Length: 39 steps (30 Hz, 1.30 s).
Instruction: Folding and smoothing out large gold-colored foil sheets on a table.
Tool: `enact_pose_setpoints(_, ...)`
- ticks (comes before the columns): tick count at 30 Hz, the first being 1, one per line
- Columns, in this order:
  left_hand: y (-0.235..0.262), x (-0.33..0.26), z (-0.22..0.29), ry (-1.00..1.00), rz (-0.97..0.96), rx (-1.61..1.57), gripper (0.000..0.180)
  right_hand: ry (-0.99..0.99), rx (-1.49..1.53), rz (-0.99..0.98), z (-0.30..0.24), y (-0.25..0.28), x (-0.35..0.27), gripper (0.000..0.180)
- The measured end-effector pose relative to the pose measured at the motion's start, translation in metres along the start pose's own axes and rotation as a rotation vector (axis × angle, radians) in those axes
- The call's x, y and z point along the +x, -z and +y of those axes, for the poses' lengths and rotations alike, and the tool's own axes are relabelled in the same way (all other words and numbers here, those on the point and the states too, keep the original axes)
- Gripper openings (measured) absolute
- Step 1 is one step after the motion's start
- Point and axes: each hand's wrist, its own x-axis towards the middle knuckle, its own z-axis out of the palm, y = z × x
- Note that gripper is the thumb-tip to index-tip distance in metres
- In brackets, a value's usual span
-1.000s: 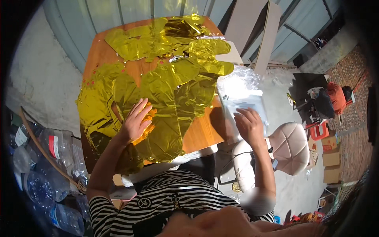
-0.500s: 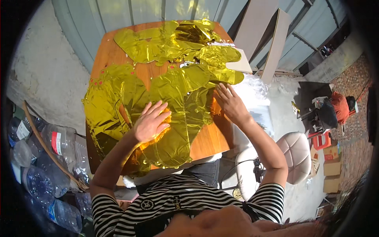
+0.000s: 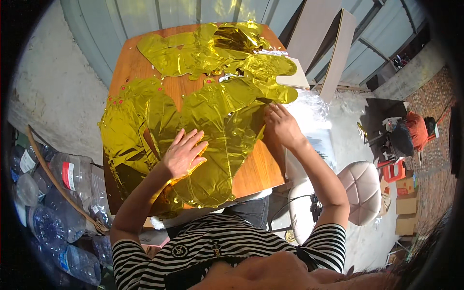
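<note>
Resting your left hand (image 3: 182,157) spread flat on the gold foil (image 3: 217,145) lying on the counter (image 3: 258,169), you could tear it if your right hand (image 3: 283,126), farther off at its edge with a grip I can't make out, tugs hard.

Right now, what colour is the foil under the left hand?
The foil is shiny yellow-gold, clearest in the head view.
</note>
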Motion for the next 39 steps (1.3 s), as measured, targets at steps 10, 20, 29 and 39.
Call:
enact_pose_setpoints(10,0.008,0.006,-0.002,-0.019,-0.009,0.015,0.050,-0.448,0.462,0.467,0.101,0.048,0.042,0.017)
enact_pose_setpoints(20,0.017,0.005,0.006,-0.011,-0.074,-0.059,0.048,-0.694,0.944,0.734,0.201,0.070,0.101,0.025)
enact_pose_setpoints(29,0.035,0.053,0.017,0.239,-0.042,-0.924,0.049,-0.439,0.861,0.939,0.072,0.126,0.067,0.018)
enact_pose_setpoints(39,0.000,0.105,-0.041,0.480,-0.124,-2.160,0.102,0.332,0.701,0.600,-0.097,0.070,0.025,0.016)
